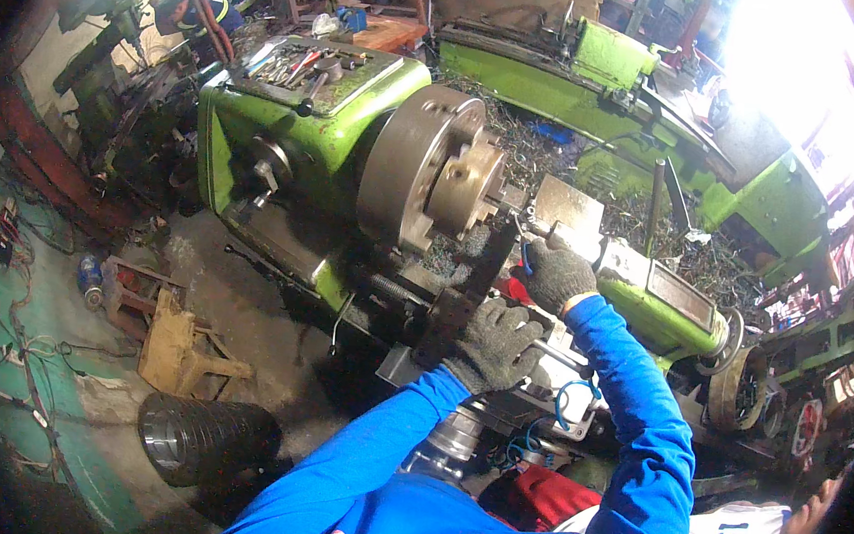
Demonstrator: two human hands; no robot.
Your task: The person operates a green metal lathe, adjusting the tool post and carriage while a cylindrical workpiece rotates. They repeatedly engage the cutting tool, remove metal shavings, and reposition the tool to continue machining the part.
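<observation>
My right hand (559,275), in a dark grey knit glove, is closed around a slim tool with a blue handle (526,257). Its thin tip points toward the jaws of the lathe chuck (422,171); most of the tool is hidden by my fingers. A brownish round metal workpiece (465,188) sits in the chuck. Lower and to the left, my gloved left hand (494,348) has its fingers curled at the end of a bright metal lever (563,354) over the carriage. Something red (515,292) lies between my hands.
Hand tools (297,64) lie on the green headstock (248,117). The tailstock (670,301) stands right of my right hand. Metal shavings (615,176) heap behind it. At left on the floor are a yellowish stand (184,353), a black ribbed cylinder (203,440) and cables (24,356). Another person (206,14) is far left.
</observation>
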